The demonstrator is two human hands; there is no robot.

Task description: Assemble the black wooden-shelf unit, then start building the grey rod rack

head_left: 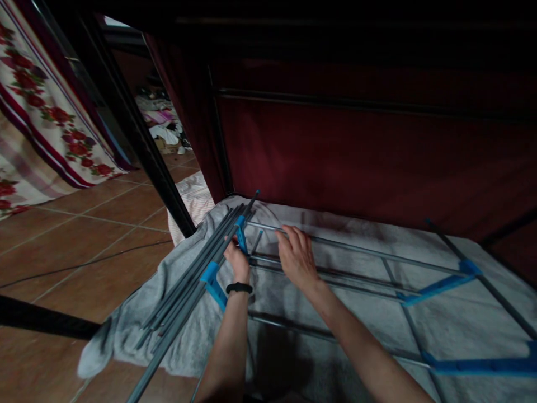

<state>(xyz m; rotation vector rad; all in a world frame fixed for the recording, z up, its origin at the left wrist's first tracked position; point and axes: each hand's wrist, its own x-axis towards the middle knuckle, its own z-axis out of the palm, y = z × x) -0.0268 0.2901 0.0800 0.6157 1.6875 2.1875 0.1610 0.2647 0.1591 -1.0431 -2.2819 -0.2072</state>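
Note:
My left hand (238, 264), with a dark band at its wrist, is closed around the lower part of a blue plastic connector (240, 226). My right hand (297, 257) has its fingers curled over a thin grey metal rod (356, 245) that runs from that connector to a blue bracket (444, 284) at the right. Several loose grey rods (191, 274) lie in a slanting bundle left of my left hand. Closer to me, a second blue connector (212, 277) sits on a long rod. Another blue bracket (482, 366) is at the lower right.
A grey blanket (126, 341) lies under the frame. Black metal posts (138, 134) and a dark red curtain (356, 162) enclose the space. To the left are a floral cloth (54, 112), a tiled floor (104, 224) and a dark cable (92, 262).

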